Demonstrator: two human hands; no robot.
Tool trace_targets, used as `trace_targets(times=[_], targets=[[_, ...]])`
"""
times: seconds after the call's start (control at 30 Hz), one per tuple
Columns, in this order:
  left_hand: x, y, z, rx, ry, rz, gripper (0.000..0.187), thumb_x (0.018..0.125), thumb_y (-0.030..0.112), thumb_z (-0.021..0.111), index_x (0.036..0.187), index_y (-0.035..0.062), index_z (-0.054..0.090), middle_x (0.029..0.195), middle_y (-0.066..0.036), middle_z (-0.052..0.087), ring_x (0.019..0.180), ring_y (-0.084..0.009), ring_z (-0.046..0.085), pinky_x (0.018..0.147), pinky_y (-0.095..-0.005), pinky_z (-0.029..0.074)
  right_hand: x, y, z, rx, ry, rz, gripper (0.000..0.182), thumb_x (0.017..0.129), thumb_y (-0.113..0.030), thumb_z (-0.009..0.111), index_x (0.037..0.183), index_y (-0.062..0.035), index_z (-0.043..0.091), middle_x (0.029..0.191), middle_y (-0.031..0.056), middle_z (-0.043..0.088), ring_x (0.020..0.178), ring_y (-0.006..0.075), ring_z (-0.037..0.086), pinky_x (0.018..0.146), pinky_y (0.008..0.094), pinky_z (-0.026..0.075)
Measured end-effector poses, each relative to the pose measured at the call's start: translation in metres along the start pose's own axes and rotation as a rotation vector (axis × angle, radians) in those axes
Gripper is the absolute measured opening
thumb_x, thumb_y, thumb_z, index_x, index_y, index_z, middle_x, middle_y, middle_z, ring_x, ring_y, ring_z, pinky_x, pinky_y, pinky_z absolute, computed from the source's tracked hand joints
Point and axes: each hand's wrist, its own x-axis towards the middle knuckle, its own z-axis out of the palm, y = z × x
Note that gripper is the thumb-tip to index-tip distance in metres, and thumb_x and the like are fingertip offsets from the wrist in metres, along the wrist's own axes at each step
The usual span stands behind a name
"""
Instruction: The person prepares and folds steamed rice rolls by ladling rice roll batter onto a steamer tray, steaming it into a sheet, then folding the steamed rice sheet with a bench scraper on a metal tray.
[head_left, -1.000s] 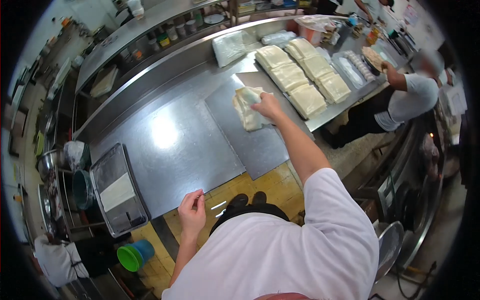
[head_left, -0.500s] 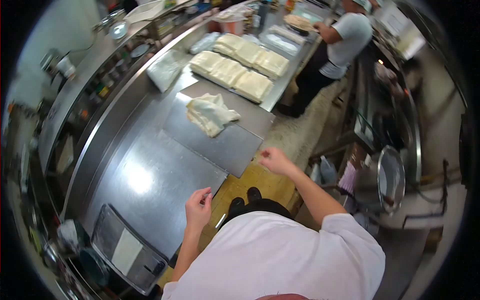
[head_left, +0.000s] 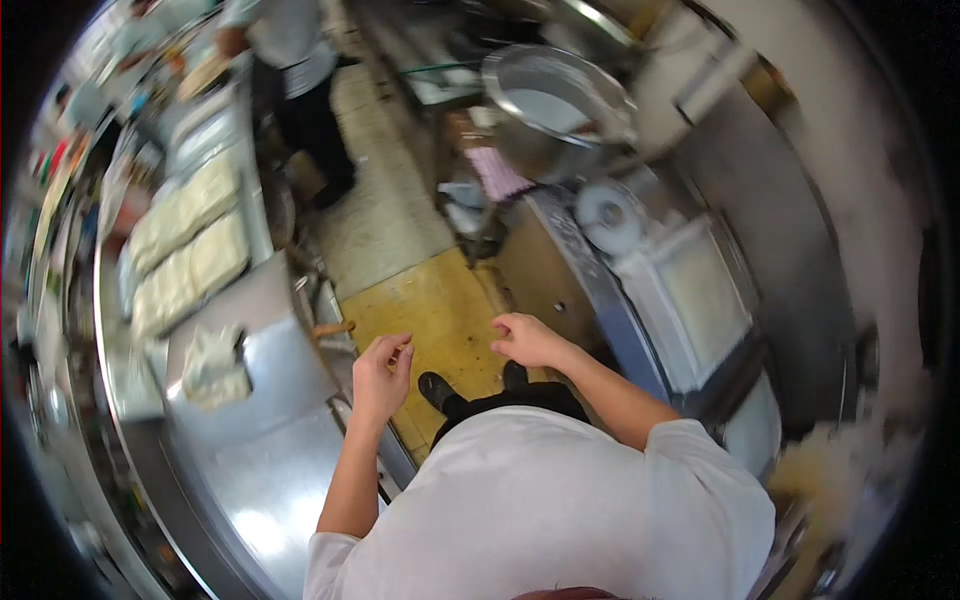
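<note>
My left hand hangs in the air just right of the steel table's edge, fingers loosely bent, a gap between thumb and fingertips, and nothing visible in it. In front of my body, over the yellow floor, my right hand is half curled with the thumb apart and also looks bare. Neither hand touches anything. On the table to the left lies a crumpled pale sheet, like dough or cloth. Beyond it sit stacks of pale folded sheets in two rows.
A person in dark trousers stands at the table's far end. On the right are a large metal pot, a counter and a white-lined tray. The yellow floor runs between table and counter.
My view and body have turned right, so the table has shifted left and the pot and right-hand counter have come into fuller view. Both hands stay raised, now closer together.
</note>
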Motion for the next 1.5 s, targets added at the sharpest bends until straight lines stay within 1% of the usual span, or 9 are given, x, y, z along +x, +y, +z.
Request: trace_targets(times=[0.37, 0.5, 0.67, 0.83, 1.07, 1.27, 1.37, 1.43, 1.5], targets=[[0.014, 0.096, 0.179, -0.013, -0.64, 0.252, 0.017, 0.091, 0.009, 0.069, 0.107, 0.002, 0.072, 0.103, -0.015, 0.073, 0.075, -0.0274, 0.07, 0.067, -0.0338, 0.056, -0.163, 0.16, -0.007, 0.232, 0.44, 0.288, 0.048, 0.085, -0.026, 0.075, 0.122, 0.0017, 0.064, 0.109, 0.0211, 0.071, 0.101, 0.0345, 0.069, 0.089, 0.0423, 0.054], [0.009, 0.136, 0.225, 0.013, -0.717, 0.34, 0.017, 0.091, 0.008, 0.07, 0.107, 0.0025, 0.072, 0.103, -0.015, 0.072, 0.075, -0.0273, 0.07, 0.066, -0.0338, 0.056, -0.268, 0.255, -0.048, 0.487, 0.68, 0.658, 0.05, 0.082, -0.026, 0.075, 0.124, -0.0013, 0.065, 0.109, 0.0215, 0.072, 0.101, 0.0347, 0.07, 0.089, 0.0431, 0.055], [-0.011, 0.173, 0.279, 0.072, -0.798, 0.385, 0.018, 0.091, 0.007, 0.07, 0.108, 0.0029, 0.072, 0.101, -0.015, 0.072, 0.076, -0.0257, 0.07, 0.067, -0.0336, 0.056, -0.429, 0.408, -0.058, 0.233, 1.146, 1.032, 0.038, 0.083, -0.03, 0.072, 0.107, -0.0004, 0.072, 0.106, 0.023, 0.072, 0.104, 0.0382, 0.069, 0.09, 0.045, 0.054], [-0.04, 0.212, 0.33, 0.107, -0.844, 0.405, 0.019, 0.09, 0.006, 0.071, 0.108, 0.0025, 0.073, 0.1, -0.014, 0.073, 0.077, -0.0254, 0.071, 0.068, -0.0333, 0.056, -0.507, 0.472, -0.069, 0.178, 0.978, 1.329, 0.03, 0.085, -0.017, 0.059, 0.106, 0.0002, 0.072, 0.112, 0.0254, 0.07, 0.107, 0.0419, 0.067, 0.095, 0.0469, 0.053], [-0.057, 0.239, 0.379, 0.144, -0.941, 0.42, 0.018, 0.091, 0.007, 0.069, 0.108, 0.0032, 0.073, 0.102, -0.015, 0.073, 0.08, -0.0281, 0.072, 0.068, -0.0343, 0.056, -0.515, 0.534, -0.029, 0.12, 0.792, 1.326, 0.027, 0.078, -0.01, 0.056, 0.091, 0.0077, 0.071, 0.103, 0.0296, 0.07, 0.102, 0.0441, 0.067, 0.091, 0.0511, 0.053], [-0.018, 0.235, 0.428, 0.202, -0.987, 0.5, 0.017, 0.092, 0.007, 0.069, 0.107, 0.0019, 0.073, 0.103, -0.016, 0.073, 0.079, -0.0238, 0.072, 0.066, -0.033, 0.057, -0.515, 0.456, -0.08, 0.132, 0.954, 1.361, 0.025, 0.085, -0.019, 0.06, 0.097, -0.0012, 0.073, 0.102, 0.0247, 0.072, 0.098, 0.0429, 0.069, 0.087, 0.0481, 0.056], [0.025, 0.241, 0.463, 0.251, -0.969, 0.536, 0.017, 0.091, 0.011, 0.07, 0.106, 0.0046, 0.073, 0.098, -0.015, 0.073, 0.076, -0.0259, 0.072, 0.067, -0.0354, 0.056, -0.492, 0.446, -0.111, 0.135, 0.952, 1.23, 0.022, 0.088, -0.021, 0.062, 0.093, -0.0022, 0.073, 0.097, 0.0211, 0.073, 0.092, 0.04, 0.07, 0.083, 0.0457, 0.056], [0.061, 0.246, 0.493, 0.272, -0.913, 0.6, 0.016, 0.09, 0.013, 0.071, 0.105, 0.0062, 0.074, 0.097, -0.015, 0.074, 0.076, -0.0289, 0.072, 0.069, -0.0382, 0.056, -0.47, 0.458, -0.124, 0.344, 1.19, 0.892, 0.022, 0.09, -0.022, 0.065, 0.094, -0.0022, 0.073, 0.096, 0.0191, 0.074, 0.091, 0.0373, 0.071, 0.082, 0.0439, 0.056], [0.105, 0.25, 0.53, 0.232, -0.861, 0.634, 0.016, 0.09, 0.016, 0.071, 0.103, 0.0073, 0.074, 0.097, -0.014, 0.074, 0.077, -0.029, 0.073, 0.069, -0.0383, 0.057, -0.446, 0.477, -0.141, 0.359, 1.216, 0.869, 0.023, 0.089, -0.023, 0.068, 0.096, -0.0017, 0.073, 0.096, 0.0189, 0.074, 0.092, 0.0363, 0.071, 0.082, 0.0427, 0.056]])
